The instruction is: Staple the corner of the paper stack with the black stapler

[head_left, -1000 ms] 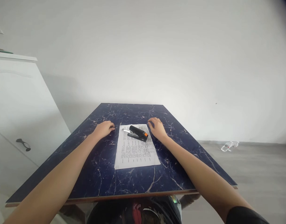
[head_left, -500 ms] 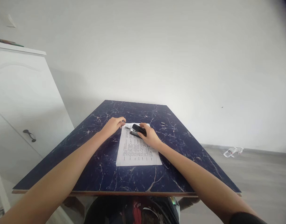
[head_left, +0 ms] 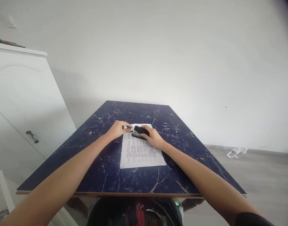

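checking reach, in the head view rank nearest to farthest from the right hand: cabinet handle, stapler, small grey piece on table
1. Stapler: in the right hand
2. Small grey piece: on the table, beyond and right
3. Cabinet handle: far left, off the table

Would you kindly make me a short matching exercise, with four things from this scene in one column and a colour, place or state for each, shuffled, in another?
Things
1. Stapler
2. Paper
3. Table
4. Cabinet

Descriptions
A. dark blue with pale veins
B. white, with a dark handle, at the left of the picture
C. white, with rows of dark print
D. black, gripped by the right hand

Right pairs: 1-D, 2-C, 3-A, 4-B.
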`<action>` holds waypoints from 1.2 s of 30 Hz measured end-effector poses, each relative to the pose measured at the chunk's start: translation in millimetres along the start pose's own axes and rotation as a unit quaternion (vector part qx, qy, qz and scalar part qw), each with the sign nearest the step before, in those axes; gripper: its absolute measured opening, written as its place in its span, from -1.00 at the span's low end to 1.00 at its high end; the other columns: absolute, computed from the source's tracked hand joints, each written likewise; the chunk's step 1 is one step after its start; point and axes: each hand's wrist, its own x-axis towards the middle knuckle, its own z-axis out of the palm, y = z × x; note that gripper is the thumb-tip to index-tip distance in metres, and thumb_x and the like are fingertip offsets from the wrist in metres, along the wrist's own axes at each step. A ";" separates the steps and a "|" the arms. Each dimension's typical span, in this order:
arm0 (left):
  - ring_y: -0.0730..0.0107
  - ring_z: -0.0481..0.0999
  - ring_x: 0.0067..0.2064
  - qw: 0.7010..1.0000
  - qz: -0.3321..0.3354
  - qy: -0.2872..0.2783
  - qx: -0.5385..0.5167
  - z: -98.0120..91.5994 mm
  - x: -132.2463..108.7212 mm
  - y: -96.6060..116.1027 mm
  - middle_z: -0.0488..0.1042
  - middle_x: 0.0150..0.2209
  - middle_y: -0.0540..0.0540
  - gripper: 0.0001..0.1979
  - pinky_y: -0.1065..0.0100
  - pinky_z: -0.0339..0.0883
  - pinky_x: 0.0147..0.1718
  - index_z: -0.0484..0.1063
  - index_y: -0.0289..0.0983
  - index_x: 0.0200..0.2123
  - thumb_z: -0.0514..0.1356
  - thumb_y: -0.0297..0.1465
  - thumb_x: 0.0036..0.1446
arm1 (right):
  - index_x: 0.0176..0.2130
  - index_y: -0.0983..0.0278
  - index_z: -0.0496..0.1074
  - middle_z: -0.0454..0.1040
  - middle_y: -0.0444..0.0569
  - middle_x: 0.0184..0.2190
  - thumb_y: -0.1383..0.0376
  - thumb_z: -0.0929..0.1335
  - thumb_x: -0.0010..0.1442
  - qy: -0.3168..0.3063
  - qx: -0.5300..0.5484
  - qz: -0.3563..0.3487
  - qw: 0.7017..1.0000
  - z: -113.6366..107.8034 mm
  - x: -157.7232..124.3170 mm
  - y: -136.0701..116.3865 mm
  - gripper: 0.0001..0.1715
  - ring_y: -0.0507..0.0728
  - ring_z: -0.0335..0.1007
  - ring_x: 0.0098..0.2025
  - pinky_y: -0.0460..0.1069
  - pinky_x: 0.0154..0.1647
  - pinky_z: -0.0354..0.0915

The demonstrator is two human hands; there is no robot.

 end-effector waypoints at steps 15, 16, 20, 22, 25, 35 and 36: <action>0.11 0.65 -0.11 0.994 -0.069 -0.057 -0.063 8.5 4.4 -7.1 0.68 -0.17 -0.13 -0.76 0.17 0.46 -0.09 0.69 -0.16 -0.21 0.41 -0.24 0.02 | 0.25 0.18 0.27 0.55 0.11 -0.03 0.21 0.31 0.39 -0.007 -0.006 -0.010 1.000 -1.6 0.3 0.9 -0.53 0.16 0.52 -0.24 0.03 -0.33 0.39; 0.10 0.64 -0.11 0.993 -0.074 -0.060 -0.072 8.7 4.6 -8.0 0.68 -0.16 -0.14 -0.75 0.17 0.47 -0.09 0.69 -0.16 -0.21 0.42 -0.24 0.01 | 0.25 0.18 0.27 0.55 0.11 -0.03 0.21 0.31 0.39 -0.008 -0.006 -0.010 1.000 -1.7 0.3 0.9 -0.53 0.16 0.52 -0.24 0.03 -0.32 0.40; 0.08 0.64 -0.11 0.990 -0.079 -0.070 -0.090 9.2 4.9 -12.0 0.68 -0.17 -0.15 -0.72 0.16 0.48 -0.09 0.68 -0.17 -0.21 0.42 -0.21 -0.01 | 0.24 0.18 0.26 0.55 0.10 -0.01 0.21 0.31 0.39 -0.005 -0.011 -0.008 1.000 -2.0 0.1 0.8 -0.53 0.17 0.53 -0.20 0.05 -0.28 0.41; 0.09 0.64 -0.11 0.989 -0.079 -0.072 -0.099 9.8 4.8 -14.6 0.68 -0.16 -0.15 -0.72 0.17 0.48 -0.08 0.68 -0.17 -0.21 0.42 -0.20 0.00 | 0.24 0.18 0.26 0.55 0.10 -0.01 0.21 0.31 0.39 -0.006 -0.012 -0.007 1.000 -2.5 -0.3 -0.1 -0.53 0.17 0.53 -0.20 0.04 -0.27 0.41; 0.11 0.64 -0.10 0.988 -0.078 -0.077 -0.111 10.3 4.6 -17.5 0.67 -0.14 -0.16 -0.70 0.17 0.47 -0.06 0.68 -0.17 -0.19 0.42 -0.19 0.00 | 0.24 0.18 0.26 0.55 0.09 0.00 0.21 0.31 0.39 -0.007 -0.014 -0.006 1.000 -3.6 -0.7 -2.1 -0.53 0.17 0.53 -0.19 0.04 -0.26 0.41; 0.07 0.63 -0.06 0.986 -0.070 -0.127 -0.084 -11.4 2.1 -17.3 0.66 -0.06 -0.18 -0.65 0.09 0.47 -0.02 0.67 -0.14 -0.09 0.39 -0.17 0.06 | 0.22 0.18 0.35 0.56 0.10 0.00 0.18 0.36 0.35 0.012 0.029 0.004 0.999 -1.5 0.0 3.6 -0.52 0.22 0.53 -0.10 0.12 -0.12 0.43; 0.06 0.63 -0.04 0.983 -0.074 -0.137 -0.102 -15.0 1.2 -17.4 0.66 -0.06 -0.18 -0.64 0.07 0.47 0.01 0.66 -0.14 -0.07 0.40 -0.18 0.06 | 0.19 0.19 0.38 0.57 0.08 -0.01 0.18 0.37 0.34 0.018 0.045 0.003 0.999 -2.8 -0.3 3.8 -0.54 0.22 0.53 -0.10 0.12 -0.10 0.43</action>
